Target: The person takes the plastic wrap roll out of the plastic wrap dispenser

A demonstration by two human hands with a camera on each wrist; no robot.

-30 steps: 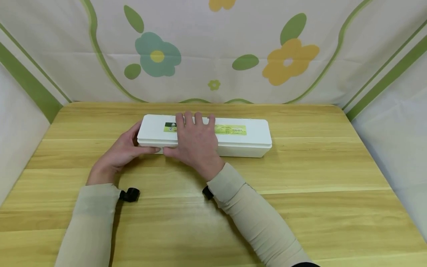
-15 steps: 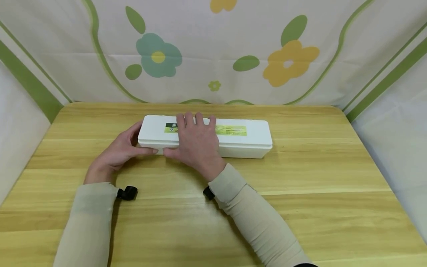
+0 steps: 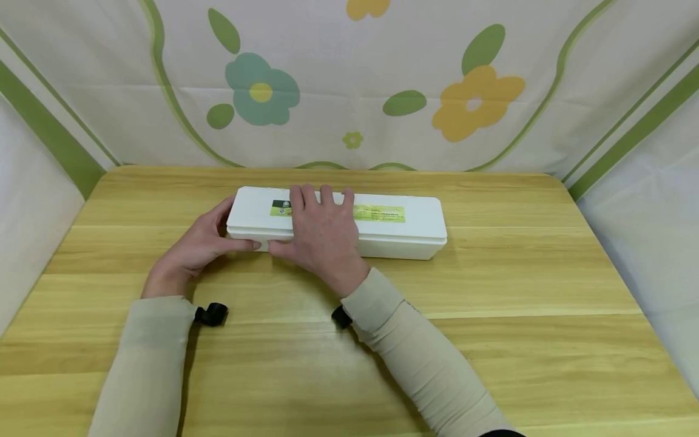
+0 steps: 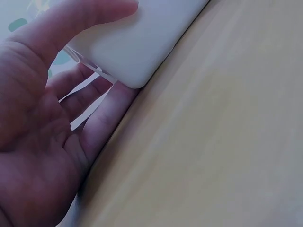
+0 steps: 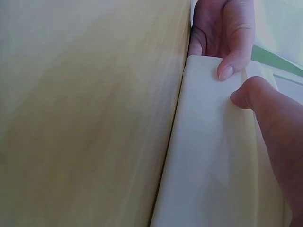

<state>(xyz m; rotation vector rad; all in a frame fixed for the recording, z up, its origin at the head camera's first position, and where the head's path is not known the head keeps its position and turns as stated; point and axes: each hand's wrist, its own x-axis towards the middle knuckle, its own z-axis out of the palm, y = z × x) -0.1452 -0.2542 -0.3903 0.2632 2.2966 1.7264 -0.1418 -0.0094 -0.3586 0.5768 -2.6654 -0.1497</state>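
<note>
A long white lidded box (image 3: 409, 230) lies flat on the wooden table (image 3: 519, 364), its lid down. On the lid is a green-and-yellow printed label (image 3: 379, 213), partly covered by my right hand (image 3: 327, 233). That hand spans the lid left of its middle, fingertips at the far edge and thumb against the front side. My left hand (image 3: 196, 243) grips the left end, thumb along the front side and fingers around behind it. In the left wrist view, fingers (image 4: 109, 113) reach past the box's corner, close to the tabletop. The two thumbs almost meet in the right wrist view.
A white cloth backdrop (image 3: 327, 73) with printed flowers hangs behind the table, close to its far edge. More white cloth closes off both sides. Black wrist mounts (image 3: 212, 314) stick out from the beige sleeves (image 3: 147, 364).
</note>
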